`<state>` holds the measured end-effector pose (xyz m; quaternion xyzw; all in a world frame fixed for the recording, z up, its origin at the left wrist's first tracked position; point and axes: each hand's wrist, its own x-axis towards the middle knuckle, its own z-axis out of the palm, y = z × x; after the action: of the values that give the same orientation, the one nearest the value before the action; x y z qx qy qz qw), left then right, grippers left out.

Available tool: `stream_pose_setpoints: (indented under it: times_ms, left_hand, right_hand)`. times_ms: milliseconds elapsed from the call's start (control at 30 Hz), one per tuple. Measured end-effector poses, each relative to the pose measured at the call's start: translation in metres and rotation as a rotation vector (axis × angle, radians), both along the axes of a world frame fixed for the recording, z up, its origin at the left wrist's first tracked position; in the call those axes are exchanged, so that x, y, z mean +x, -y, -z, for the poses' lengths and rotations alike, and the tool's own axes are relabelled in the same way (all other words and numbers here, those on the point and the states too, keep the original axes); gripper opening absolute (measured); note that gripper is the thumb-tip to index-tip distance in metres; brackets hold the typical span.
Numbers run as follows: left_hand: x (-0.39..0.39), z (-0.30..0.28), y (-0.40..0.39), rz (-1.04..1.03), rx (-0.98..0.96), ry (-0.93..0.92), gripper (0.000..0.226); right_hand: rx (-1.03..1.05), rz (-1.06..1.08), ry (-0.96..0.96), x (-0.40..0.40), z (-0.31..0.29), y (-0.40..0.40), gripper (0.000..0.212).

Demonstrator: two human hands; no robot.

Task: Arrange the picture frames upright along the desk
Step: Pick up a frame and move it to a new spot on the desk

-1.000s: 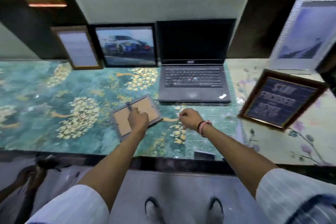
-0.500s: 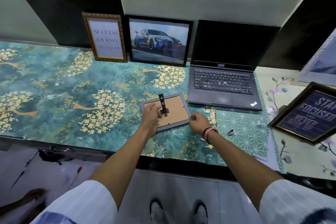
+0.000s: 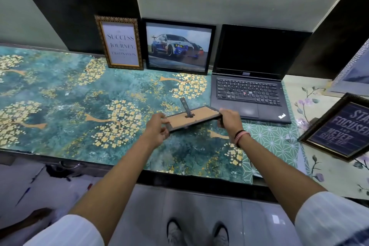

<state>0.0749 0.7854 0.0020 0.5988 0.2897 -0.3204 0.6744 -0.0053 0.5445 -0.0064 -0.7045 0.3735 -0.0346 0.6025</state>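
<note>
- Small grey frame (image 3: 192,119) held clear of the worktop (image 3: 60,96), back side up, brown backing board showing, tilted with its right end higher.
- Stand leg (image 3: 185,108) sticks up from the backing near the middle.
- Left hand (image 3: 157,131): grip pinching the frame's left end, thumb on the backing, fingers underneath.
- Right hand (image 3: 229,120): grip closed around the frame's right end; bands on the wrist.
- Frame spans the gap between the two hands, in front of the laptop (image 3: 249,94).
- Upright at the back wall: gold-edged quote frame (image 3: 120,43) just beside black car-photo frame (image 3: 178,46).
- Dark quote frame (image 3: 343,128) lies flat at right, well apart from the hands.
</note>
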Motion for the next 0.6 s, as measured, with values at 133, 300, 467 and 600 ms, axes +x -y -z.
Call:
stream_pose_setpoints:
  times_ms: [133,300,467,600]
  left_hand:
    - [0.025,-0.02,-0.004,-0.196,-0.195,0.009,0.008]
    - [0.041,-0.021,-0.008,-0.325,-0.268,0.033,0.019]
    - [0.051,-0.003,-0.017,-0.087,-0.081,0.151,0.004]
    - [0.052,0.003,-0.018,0.094,0.115,0.311,0.019]
  right_hand:
    - [0.054,-0.015,0.111,0.026,-0.023,-0.008,0.041]
    - [-0.041,-0.13,0.098,0.054,-0.029,-0.017,0.043]
    - [-0.162,-0.191,0.052,0.065,-0.024,-0.025,0.044]
    - [-0.191,-0.189,0.053,0.07,-0.021,-0.029,0.04]
